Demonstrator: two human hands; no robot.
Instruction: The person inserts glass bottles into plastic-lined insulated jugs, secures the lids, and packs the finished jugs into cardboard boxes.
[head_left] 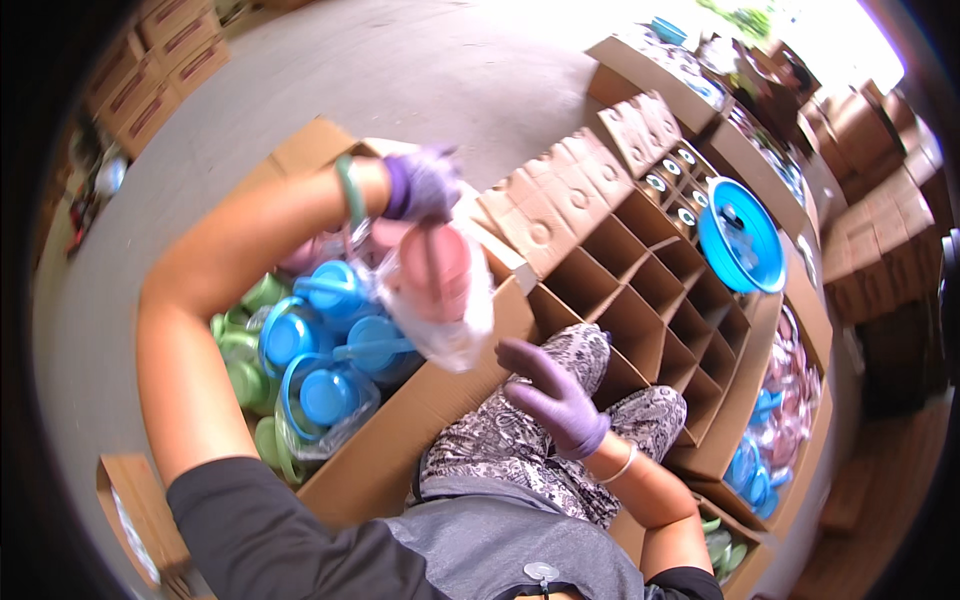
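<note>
My left hand (425, 185), in a purple glove and blurred, is raised over a cardboard box (400, 440). Closed at its top, it grips a pink lid with a strap handle (437, 262), which hangs down in a clear plastic bag (465, 335). Beneath it the box holds blue handled lids (330, 395), green ones (245, 345) and more pink ones, some in clear bags. My right hand (555, 395), also gloved in purple, is held above my lap. Its fingers are spread, with nothing in them.
A carton with cardboard dividers (625, 310) stands in front of my knees, with several round-topped items in its far cells. A blue basin (742, 240) rests on its right edge. Further right is a box of pink and blue pieces (775, 430). Stacked cartons (165, 60) stand far left.
</note>
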